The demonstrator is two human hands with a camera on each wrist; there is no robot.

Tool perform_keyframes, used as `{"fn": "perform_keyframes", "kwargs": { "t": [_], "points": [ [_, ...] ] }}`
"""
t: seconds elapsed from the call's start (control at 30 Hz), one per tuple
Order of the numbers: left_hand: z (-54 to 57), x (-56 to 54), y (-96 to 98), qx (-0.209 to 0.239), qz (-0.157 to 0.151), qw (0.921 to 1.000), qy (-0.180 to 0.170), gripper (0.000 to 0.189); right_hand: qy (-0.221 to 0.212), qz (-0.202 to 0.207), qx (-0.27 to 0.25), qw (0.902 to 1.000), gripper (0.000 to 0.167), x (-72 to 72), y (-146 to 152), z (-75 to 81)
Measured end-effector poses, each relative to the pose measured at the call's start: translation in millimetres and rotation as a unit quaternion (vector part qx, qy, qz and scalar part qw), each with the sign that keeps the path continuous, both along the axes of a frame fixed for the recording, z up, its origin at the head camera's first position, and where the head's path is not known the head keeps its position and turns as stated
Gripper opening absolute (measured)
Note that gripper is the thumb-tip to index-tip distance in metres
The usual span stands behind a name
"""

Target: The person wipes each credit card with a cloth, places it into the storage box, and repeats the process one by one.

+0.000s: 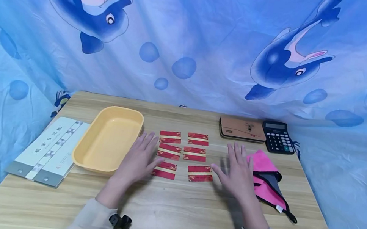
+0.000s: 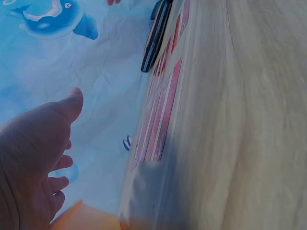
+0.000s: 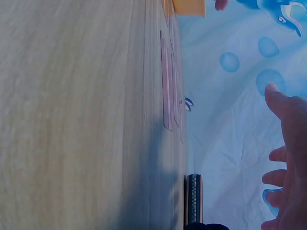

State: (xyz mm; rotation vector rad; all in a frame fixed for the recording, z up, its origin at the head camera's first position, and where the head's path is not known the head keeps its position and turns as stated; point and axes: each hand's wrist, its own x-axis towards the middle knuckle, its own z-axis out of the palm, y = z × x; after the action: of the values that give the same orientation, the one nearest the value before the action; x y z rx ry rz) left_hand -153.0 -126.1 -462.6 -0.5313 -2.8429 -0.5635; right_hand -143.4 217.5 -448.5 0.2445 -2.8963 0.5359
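Observation:
Several red cards (image 1: 194,154) with gold bands lie flat on the wooden table in two columns of three rows. My left hand (image 1: 138,156) is left of them, fingers extended, its thumb over the near-left card (image 1: 164,172). On the other side is my right hand (image 1: 240,171), fingers spread, its thumb tip by the edge of the near-right card (image 1: 200,173). Both wrist views show the left palm (image 2: 33,153) and right palm (image 3: 295,143) raised over the tabletop, holding nothing. Shadows fall on the wood beneath them.
A yellow plastic tray (image 1: 77,153) stands left, beside a grey-green account book (image 1: 59,145). Back right are a brown zip wallet (image 1: 241,130) and a black calculator (image 1: 278,137). A folded pink and black cloth item (image 1: 268,193) lies right of my right hand. Blue dolphin curtain (image 1: 193,35) surrounds the table.

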Motion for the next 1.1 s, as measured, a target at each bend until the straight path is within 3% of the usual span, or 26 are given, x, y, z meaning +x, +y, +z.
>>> {"fn": "perform_keyframes", "kwargs": {
  "t": [0.23, 0.47, 0.67, 0.8, 0.93, 1.03, 1.1],
  "points": [
    [6.8, -4.8, 9.7, 0.002, 0.006, 1.0, -0.003, 0.081, 0.007, -0.003, -0.002, 1.0, 0.098, 0.1, -1.6, 1.8],
    [3.3, -6.0, 10.9, 0.004, 0.007, 1.0, 0.004, 0.077, 0.001, -0.002, 0.002, 1.0, 0.097, -1.5, -0.1, 4.2],
    [1.5, -14.3, 19.9, 0.085, -0.012, 0.996, 0.025, 0.06, 0.055, 0.008, -0.067, 0.9962, 0.075, -13.2, 16.4, 15.5],
    [-3.4, -24.7, 26.4, 0.126, -0.005, 0.9919, 0.014, 0.054, 0.1, -0.022, -0.108, 0.9889, 0.057, -22.7, 33.9, 19.2],
    [-13.8, -36.9, 29.2, 0.155, 0.018, 0.9877, -0.007, 0.052, 0.122, -0.053, -0.137, 0.9816, 0.05, -28.6, 51.1, 16.9],
    [-22.4, -47.2, 28.4, 0.174, 0.033, 0.9842, -0.003, 0.048, 0.114, -0.087, -0.148, 0.9786, 0.051, -30.6, 62.8, 13.9],
    [-29.1, -53.8, 26.4, 0.171, 0.046, 0.9841, 0.008, 0.045, 0.084, -0.109, -0.138, 0.9808, 0.057, -30.5, 69.3, 11.6]
  ]
}}
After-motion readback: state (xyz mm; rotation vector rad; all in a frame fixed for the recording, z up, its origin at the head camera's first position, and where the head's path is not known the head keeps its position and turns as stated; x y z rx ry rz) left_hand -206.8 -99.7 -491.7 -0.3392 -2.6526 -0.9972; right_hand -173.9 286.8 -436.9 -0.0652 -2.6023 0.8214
